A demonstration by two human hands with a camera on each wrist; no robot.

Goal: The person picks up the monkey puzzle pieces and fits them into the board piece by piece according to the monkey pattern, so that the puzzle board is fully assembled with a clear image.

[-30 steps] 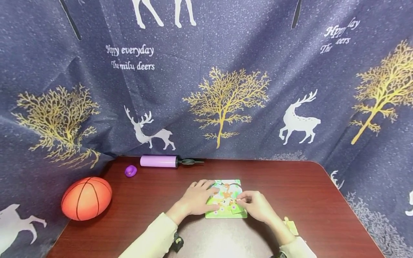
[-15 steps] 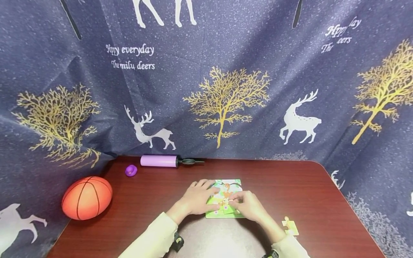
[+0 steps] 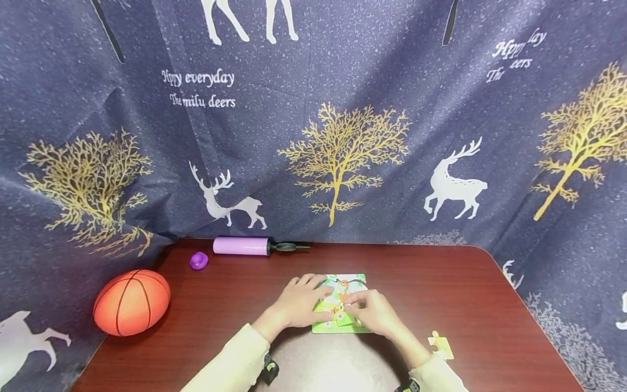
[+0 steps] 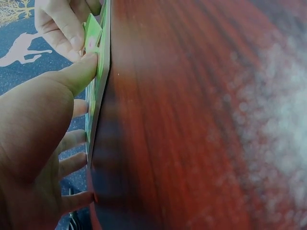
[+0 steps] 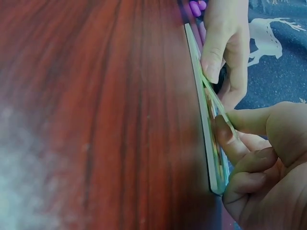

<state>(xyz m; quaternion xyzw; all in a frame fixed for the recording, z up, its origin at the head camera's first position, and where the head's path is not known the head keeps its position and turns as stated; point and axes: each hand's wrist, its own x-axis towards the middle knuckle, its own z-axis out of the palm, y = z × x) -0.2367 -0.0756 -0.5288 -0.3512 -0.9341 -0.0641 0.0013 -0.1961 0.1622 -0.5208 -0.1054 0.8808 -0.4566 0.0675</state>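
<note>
A small jigsaw puzzle board (image 3: 320, 328) with a bright picture lies on the table. My left hand (image 3: 300, 305) rests on its left side, fingers spread out and thumb on the lower part. My right hand (image 3: 374, 311) pinches a green puzzle piece (image 3: 345, 320) between thumb and fingers over the board's lower middle. In the right wrist view this puzzle piece (image 5: 216, 100) is tilted, one side raised off the board, and its far end is near my left thumb. The left wrist view also shows the puzzle piece (image 4: 91, 36) standing at a slant. My hands hide parts of the picture.
Another yellow-green puzzle piece (image 3: 442, 347) lies on the table to the right, beside my right forearm. At the back left are a lilac pump (image 3: 241, 246) with a black nozzle and a small purple object (image 3: 198, 261). An orange ball (image 3: 132, 302) sits at the left edge.
My right hand has moved left across the board with the pinched puzzle piece. The loose piece at the right, partly covered before by my forearm, now shows fully. My left hand stays put.
</note>
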